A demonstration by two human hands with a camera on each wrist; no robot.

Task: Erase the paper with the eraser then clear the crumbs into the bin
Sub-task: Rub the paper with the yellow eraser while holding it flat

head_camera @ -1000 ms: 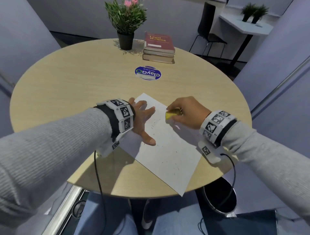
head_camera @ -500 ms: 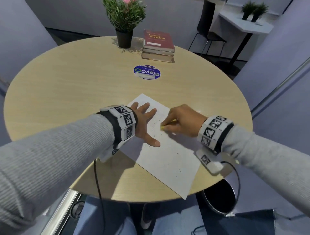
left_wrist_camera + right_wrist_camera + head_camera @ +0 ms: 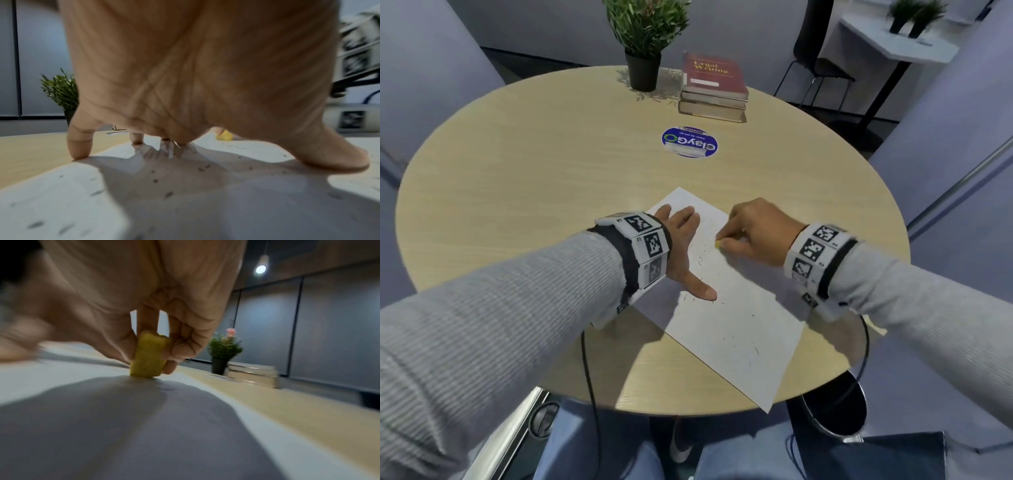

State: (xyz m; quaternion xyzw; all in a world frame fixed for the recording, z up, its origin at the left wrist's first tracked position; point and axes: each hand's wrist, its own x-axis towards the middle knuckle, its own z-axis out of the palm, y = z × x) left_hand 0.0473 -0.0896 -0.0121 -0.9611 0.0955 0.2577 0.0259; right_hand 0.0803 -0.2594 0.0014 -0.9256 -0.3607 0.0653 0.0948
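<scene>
Wood-grain table, matt paper, crumbly eraser

The table (image 3: 524,192) shows pale, smooth wood grain; the paper (image 3: 739,329) is matt white; the yellow eraser (image 3: 149,357) looks dull and slightly pitted; the sleeves (image 3: 500,318) are ribbed grey knit; the bin (image 3: 835,411) is glossy black.

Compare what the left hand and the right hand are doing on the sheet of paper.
The left hand lies spread, fingers straight, pressing the white sheet of paper flat; the right hand is curled, pinching a small yellow eraser. The left hand holds nothing, while the right hand stands the eraser on end against the sheet. Both work on the paper's far end, among dark crumbs.
</scene>
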